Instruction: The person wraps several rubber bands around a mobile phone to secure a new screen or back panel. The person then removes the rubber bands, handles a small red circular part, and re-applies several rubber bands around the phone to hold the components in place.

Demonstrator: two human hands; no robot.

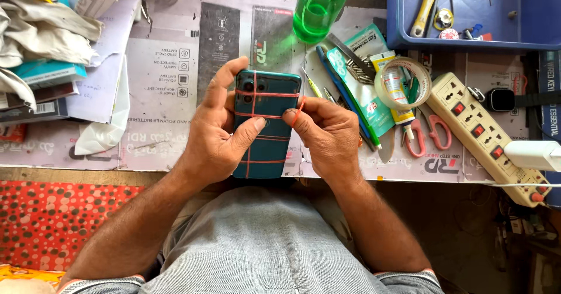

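A dark teal smartphone (270,98) lies back-up over the bench's front edge, wrapped by several red rubber bands crossing its length and width. My left hand (216,133) grips its left side, index finger along the top edge and thumb pressed on the back. My right hand (327,130) holds the right side and pinches a red rubber band (298,112) stretched off the phone's right edge.
A green plastic bottle (318,5) stands behind the phone. To the right lie a tape roll (403,82), red-handled scissors (429,133), tweezers, a white power strip (488,133), a smartwatch and a blue tool tray (397,34). Boxes and cloth pile at the left.
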